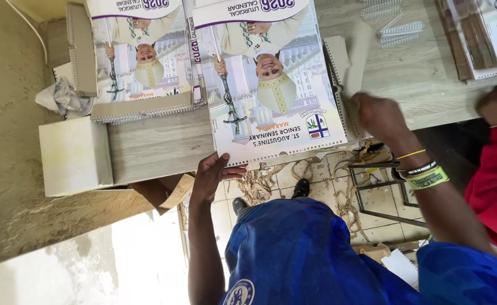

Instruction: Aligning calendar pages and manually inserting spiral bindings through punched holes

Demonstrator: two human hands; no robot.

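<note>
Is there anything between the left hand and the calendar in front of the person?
No, nothing visible. The left hand already touches the near edge of the calendar, which overhangs the table.

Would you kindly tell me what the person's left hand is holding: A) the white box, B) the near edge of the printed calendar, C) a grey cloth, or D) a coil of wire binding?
B: the left hand grips the near edge of the calendar where it overhangs the table, while the right hand is at its side edge.
</note>
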